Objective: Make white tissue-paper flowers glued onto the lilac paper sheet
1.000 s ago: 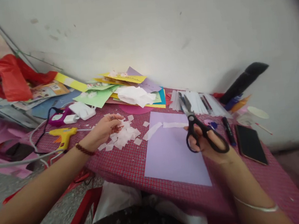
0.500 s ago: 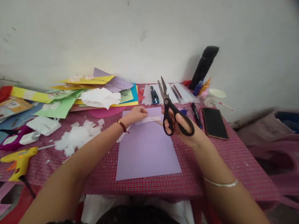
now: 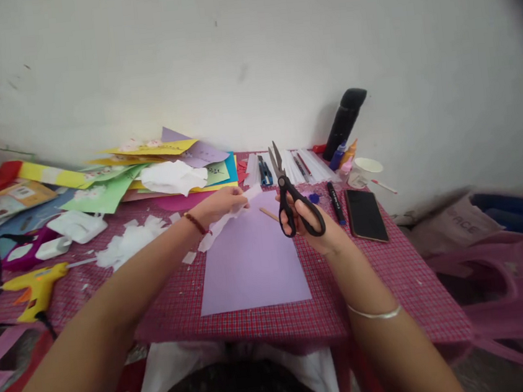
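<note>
In left hand [image 3: 223, 204], white strip [image 3: 252, 192], now higher

You are at a craft corner in an indoor room, though you cannot tell from this view whether it belongs to a home or a small workshop. Your bench [image 3: 416, 292], under a red checked cloth [image 3: 171, 311], stands along a scuffed whitish wall [image 3: 172, 62]. The craft supplies give the place away: a yellow glue gun [image 3: 40, 285] at lower left, white paper scraps [image 3: 129, 244] near it, a pile of coloured cards [image 3: 109, 196] at mid left, a purple sheet [image 3: 254, 265] at centre. At lower right, a pink plastic seat [image 3: 519, 293] and lettered bag [image 3: 470, 221] feel homely.
</note>
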The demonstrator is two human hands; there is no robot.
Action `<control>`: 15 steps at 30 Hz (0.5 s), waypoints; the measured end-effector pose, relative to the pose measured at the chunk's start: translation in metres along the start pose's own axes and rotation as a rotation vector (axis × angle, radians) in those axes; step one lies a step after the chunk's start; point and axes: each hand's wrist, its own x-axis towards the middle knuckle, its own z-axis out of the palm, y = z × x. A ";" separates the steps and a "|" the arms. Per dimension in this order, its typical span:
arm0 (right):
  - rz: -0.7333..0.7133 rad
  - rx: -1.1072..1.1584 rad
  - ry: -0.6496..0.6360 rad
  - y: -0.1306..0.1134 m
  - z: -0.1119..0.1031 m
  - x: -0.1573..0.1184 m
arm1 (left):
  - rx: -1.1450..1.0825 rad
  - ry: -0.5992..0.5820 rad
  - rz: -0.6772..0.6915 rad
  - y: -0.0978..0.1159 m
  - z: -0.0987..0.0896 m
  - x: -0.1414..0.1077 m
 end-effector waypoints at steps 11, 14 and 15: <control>0.124 -0.330 -0.281 0.030 0.044 -0.009 | -0.657 0.359 -0.053 -0.071 -0.108 -0.130; 0.144 -0.459 -0.374 0.029 0.064 -0.006 | -0.671 0.371 -0.046 -0.080 -0.117 -0.160; 0.151 -0.504 -0.420 0.028 0.072 -0.005 | -0.657 0.367 -0.034 -0.080 -0.117 -0.168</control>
